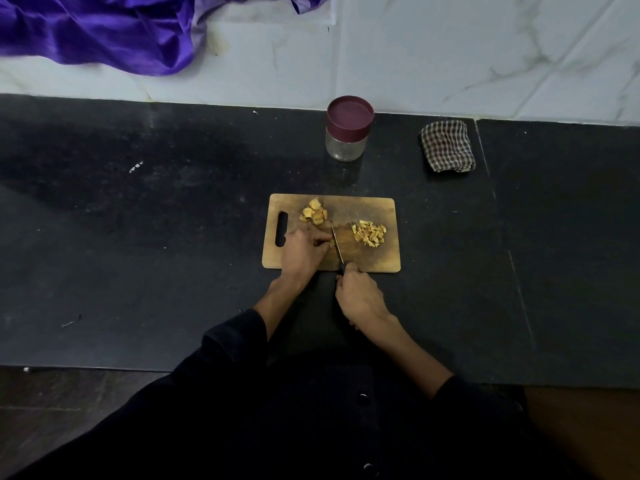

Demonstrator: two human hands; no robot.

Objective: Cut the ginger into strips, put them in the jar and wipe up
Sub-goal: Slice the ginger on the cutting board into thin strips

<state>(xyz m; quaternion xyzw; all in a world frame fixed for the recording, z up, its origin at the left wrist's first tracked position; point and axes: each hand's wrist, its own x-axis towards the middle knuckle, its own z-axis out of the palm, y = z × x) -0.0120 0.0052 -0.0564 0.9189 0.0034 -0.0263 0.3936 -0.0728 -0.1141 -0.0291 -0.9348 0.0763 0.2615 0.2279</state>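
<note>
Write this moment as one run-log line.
step: cutting | left hand: holds ginger piece | right hand: grips knife | strips: on board | jar: lidded

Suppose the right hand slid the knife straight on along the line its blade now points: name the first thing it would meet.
The right hand holds the knife pointing away and slightly left. Extended, that line probably reaches the pile of uncut ginger slices on the cutting board, though it may just skirt its right edge.

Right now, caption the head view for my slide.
Left hand steadies ginger while right hand slices with knife on board.
</note>
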